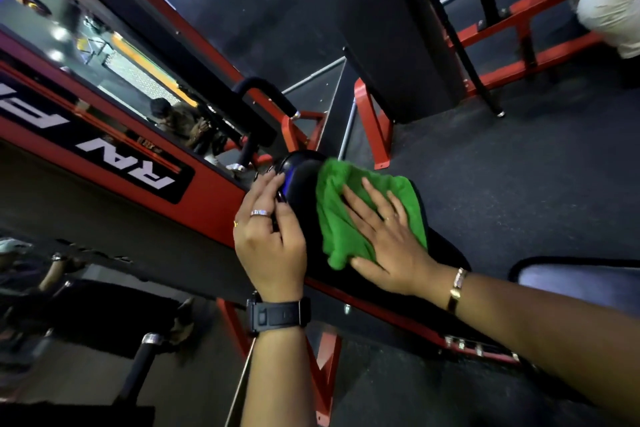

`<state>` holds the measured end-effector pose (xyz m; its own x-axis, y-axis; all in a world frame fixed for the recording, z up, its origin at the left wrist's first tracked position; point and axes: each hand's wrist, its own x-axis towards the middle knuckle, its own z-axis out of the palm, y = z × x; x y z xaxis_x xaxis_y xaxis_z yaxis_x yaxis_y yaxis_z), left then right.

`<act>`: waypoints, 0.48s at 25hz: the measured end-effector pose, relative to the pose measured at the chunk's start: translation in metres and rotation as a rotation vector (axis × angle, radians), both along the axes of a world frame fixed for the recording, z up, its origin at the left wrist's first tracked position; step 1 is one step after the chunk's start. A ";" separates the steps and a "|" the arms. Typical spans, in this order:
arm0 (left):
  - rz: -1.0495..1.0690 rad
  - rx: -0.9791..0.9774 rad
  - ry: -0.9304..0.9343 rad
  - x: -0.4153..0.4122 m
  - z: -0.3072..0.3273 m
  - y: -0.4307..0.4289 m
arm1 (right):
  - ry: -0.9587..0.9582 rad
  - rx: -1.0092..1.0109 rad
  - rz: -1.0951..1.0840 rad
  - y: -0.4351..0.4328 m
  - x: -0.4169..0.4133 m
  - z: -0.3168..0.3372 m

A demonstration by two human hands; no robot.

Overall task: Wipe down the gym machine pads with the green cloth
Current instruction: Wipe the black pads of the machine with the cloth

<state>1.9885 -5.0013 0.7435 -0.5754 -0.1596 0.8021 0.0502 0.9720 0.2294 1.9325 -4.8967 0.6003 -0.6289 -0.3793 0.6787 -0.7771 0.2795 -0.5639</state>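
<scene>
A black padded gym pad [300,180] runs from the centre toward the lower right on a red frame. A crumpled green cloth [337,218] lies spread over its upper half. My right hand [384,236] presses flat on the cloth, fingers spread and pointing up-left. My left hand [270,236], with a ring and a black watch on the wrist, cups the pad's left edge, fingers curled around its side. The pad under the cloth and hands is hidden.
A red and black machine frame [207,198] with white lettering runs diagonally on the left, beside a mirror. A black curved handle [263,94] rises behind the pad. A second black pad [398,45] on red supports stands at upper right, where someone in light trousers [613,0] stands.
</scene>
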 end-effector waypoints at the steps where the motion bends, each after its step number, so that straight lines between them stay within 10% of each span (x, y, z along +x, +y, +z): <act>1: -0.004 0.023 0.034 0.002 -0.005 0.000 | 0.038 0.039 -0.009 0.006 0.002 -0.020; 12: -0.062 0.247 0.277 0.008 -0.031 0.009 | 0.140 0.134 0.065 0.001 -0.031 0.044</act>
